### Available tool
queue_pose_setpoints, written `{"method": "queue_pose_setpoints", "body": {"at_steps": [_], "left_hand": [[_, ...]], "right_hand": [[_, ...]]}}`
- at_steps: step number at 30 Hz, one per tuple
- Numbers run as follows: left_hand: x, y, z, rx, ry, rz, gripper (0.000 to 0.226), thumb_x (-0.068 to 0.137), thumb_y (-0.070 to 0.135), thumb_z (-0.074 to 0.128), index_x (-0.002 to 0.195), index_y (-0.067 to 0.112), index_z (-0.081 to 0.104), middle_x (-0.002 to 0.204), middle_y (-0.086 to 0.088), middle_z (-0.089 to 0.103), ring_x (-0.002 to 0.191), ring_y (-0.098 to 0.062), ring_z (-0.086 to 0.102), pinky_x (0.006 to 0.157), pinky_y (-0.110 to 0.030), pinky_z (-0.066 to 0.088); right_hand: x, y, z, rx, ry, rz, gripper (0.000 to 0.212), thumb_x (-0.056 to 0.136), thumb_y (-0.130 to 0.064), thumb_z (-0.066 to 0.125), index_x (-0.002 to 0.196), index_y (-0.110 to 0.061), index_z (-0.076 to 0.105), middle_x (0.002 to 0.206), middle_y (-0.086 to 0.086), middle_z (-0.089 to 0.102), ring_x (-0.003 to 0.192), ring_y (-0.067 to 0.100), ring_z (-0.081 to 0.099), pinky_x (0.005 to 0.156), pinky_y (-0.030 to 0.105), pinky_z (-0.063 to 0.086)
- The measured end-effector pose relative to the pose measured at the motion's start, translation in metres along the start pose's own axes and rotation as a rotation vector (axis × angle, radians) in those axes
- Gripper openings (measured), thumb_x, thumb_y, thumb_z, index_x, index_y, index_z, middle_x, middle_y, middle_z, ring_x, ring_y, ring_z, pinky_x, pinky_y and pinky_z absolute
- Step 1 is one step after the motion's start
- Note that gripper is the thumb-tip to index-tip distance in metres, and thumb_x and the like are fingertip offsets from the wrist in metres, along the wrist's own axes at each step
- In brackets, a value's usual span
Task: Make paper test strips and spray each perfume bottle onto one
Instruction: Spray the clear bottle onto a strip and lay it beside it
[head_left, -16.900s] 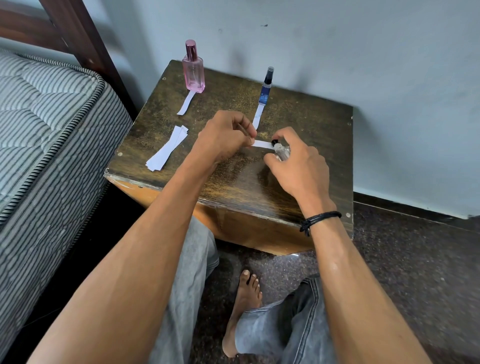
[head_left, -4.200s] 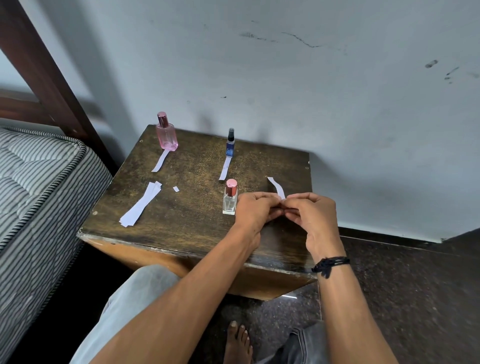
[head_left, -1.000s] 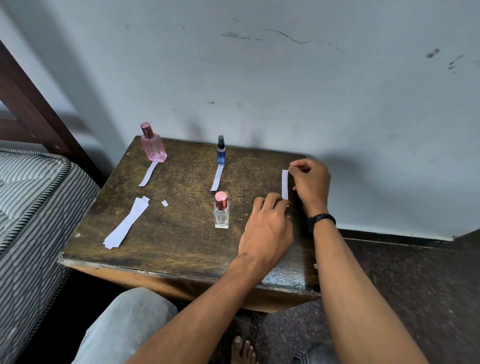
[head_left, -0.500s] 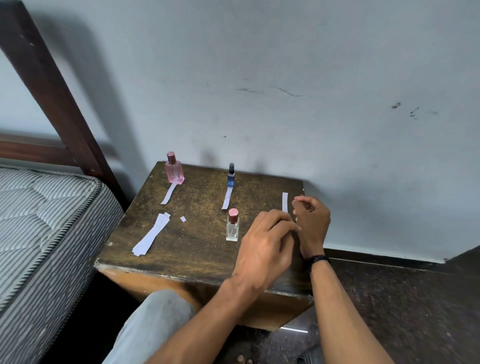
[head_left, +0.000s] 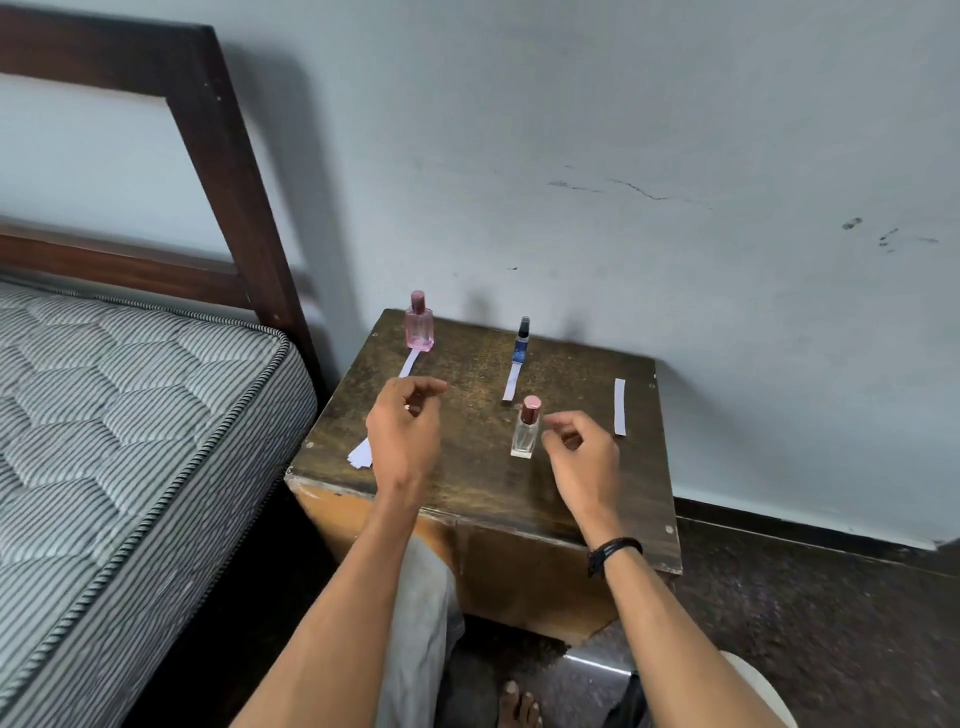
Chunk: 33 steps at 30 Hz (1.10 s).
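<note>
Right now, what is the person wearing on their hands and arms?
The left hand and right hand have no gloves, and both forearms show no sleeves. A black cord bracelet goes round the right wrist.

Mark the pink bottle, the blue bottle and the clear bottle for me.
pink bottle (head_left: 418, 332): head view, middle of the glass body.
blue bottle (head_left: 520, 349): head view, blue lower body.
clear bottle (head_left: 523, 440): head view, glass body below the cap.
</note>
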<state>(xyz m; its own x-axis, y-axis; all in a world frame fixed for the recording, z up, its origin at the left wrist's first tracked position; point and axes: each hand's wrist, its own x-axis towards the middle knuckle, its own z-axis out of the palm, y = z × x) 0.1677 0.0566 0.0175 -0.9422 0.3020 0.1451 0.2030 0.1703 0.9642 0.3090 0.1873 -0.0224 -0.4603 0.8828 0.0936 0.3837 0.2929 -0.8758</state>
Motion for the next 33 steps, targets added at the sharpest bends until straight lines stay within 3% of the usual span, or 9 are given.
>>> {"method": "queue_pose_setpoints", "body": {"at_steps": [2,4,7,10,16,19,22,28,33], "left_hand": [[0.005,-0.01,-0.003,0.024,-0.096,-0.087,0.024,0.089,0.003,0.062,0.089,0.022,0.075,0.09,0.009,0.073,0.071,0.002,0.06,0.062,-0.017,0.047],[0.007,-0.016,0.001,0.081,-0.259,-0.15,0.023,0.088,0.003,0.065,0.092,0.023,0.076,0.091,0.007,0.074,0.077,-0.004,0.062,0.067,-0.019,0.049],[0.004,-0.02,0.011,0.214,-0.492,-0.11,0.022,0.088,0.008,0.07,0.101,0.023,0.077,0.094,0.007,0.075,0.088,-0.006,0.067,0.084,-0.018,0.051],[0.0,-0.019,0.02,0.227,-0.589,-0.077,0.024,0.088,0.008,0.071,0.108,0.022,0.077,0.095,0.008,0.074,0.089,-0.003,0.068,0.082,-0.007,0.048],[-0.006,-0.019,0.037,0.249,-0.65,0.023,0.027,0.086,0.012,0.074,0.111,0.022,0.077,0.102,0.01,0.077,0.094,0.0,0.07,0.09,-0.017,0.052],[-0.006,-0.018,0.046,0.2,-0.639,0.052,0.033,0.087,0.008,0.072,0.117,0.021,0.074,0.105,0.009,0.076,0.091,0.01,0.066,0.083,-0.003,0.046],[-0.009,-0.013,0.063,0.104,-0.637,0.06,0.041,0.088,0.001,0.068,0.127,0.015,0.068,0.11,0.01,0.071,0.095,0.015,0.064,0.085,0.0,0.044],[-0.012,-0.003,0.11,0.036,-0.732,0.134,0.055,0.089,-0.006,0.059,0.14,0.014,0.057,0.133,0.005,0.057,0.125,-0.007,0.058,0.111,-0.026,0.044],[-0.012,0.001,0.156,-0.01,-0.764,0.142,0.059,0.089,-0.011,0.053,0.143,0.013,0.054,0.134,0.003,0.055,0.13,-0.009,0.054,0.114,-0.027,0.041]], "right_hand": [[-0.002,-0.002,0.004,-0.01,-0.076,-0.032,0.027,0.091,-0.007,0.071,0.112,-0.024,0.07,0.097,-0.01,0.063,0.084,0.003,0.061,0.07,0.012,0.045],[-0.001,-0.004,0.008,-0.038,-0.169,-0.046,0.037,0.09,-0.006,0.073,0.122,-0.022,0.066,0.102,-0.008,0.058,0.084,0.006,0.062,0.07,0.014,0.047],[0.002,-0.003,0.009,-0.081,-0.233,-0.037,0.043,0.089,-0.007,0.075,0.129,-0.018,0.062,0.108,-0.008,0.055,0.083,0.002,0.062,0.067,0.009,0.046],[0.006,0.001,0.009,-0.106,-0.249,-0.062,0.039,0.089,-0.012,0.077,0.126,-0.016,0.065,0.109,-0.008,0.058,0.087,-0.003,0.06,0.068,0.005,0.043],[0.016,0.008,0.001,-0.006,-0.209,-0.073,0.032,0.085,-0.023,0.083,0.115,-0.025,0.072,0.102,-0.014,0.073,0.092,-0.003,0.067,0.076,0.011,0.05],[0.024,0.011,-0.004,0.073,-0.165,-0.084,0.032,0.084,-0.017,0.084,0.112,-0.026,0.071,0.101,-0.014,0.074,0.094,-0.002,0.069,0.083,0.016,0.055],[0.035,0.013,-0.014,0.117,-0.103,-0.073,0.033,0.086,-0.013,0.082,0.114,-0.028,0.07,0.104,-0.016,0.074,0.097,-0.003,0.069,0.087,0.017,0.055],[0.06,0.021,-0.033,0.2,0.046,-0.069,0.038,0.089,-0.002,0.075,0.121,-0.023,0.072,0.103,-0.017,0.072,0.089,-0.011,0.067,0.078,0.007,0.05],[0.083,0.04,-0.048,0.242,0.156,-0.019,0.041,0.093,-0.005,0.073,0.13,-0.024,0.07,0.114,-0.009,0.073,0.093,-0.012,0.065,0.08,0.005,0.049]]}}
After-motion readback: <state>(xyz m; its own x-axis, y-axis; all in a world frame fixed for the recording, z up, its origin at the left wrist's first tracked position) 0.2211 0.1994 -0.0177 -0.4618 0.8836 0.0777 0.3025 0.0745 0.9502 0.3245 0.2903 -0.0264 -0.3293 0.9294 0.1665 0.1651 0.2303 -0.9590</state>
